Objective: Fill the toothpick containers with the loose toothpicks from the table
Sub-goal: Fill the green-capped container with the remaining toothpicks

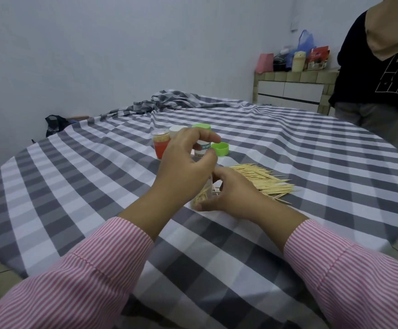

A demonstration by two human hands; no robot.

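Pink-striped sleeves (pixel 93 264) come in from the bottom edge and end in two hands that meet over the checked tablecloth (pixel 288 143). My right hand (pixel 234 195) curls around a clear container (pixel 206 193), tilted and already partly filled with toothpicks. My left hand (pixel 186 162) hovers just above it with fingers bent toward the thumb; whether it pinches any toothpicks I cannot tell.

Just to the right lies the loose toothpick pile (pixel 264 180), fanned out on the cloth. Behind the hands stand a red container (pixel 161 146), filled and capped, a labelled container (pixel 202 148), and a green lid (pixel 220 148) lying off beside it.

I judge the tilt to be the main risk: lean the clear container further and its load slides out. A sleeve dragging across the pile could also scatter it, and sticks fed in crosswise would likely jam the mouth.
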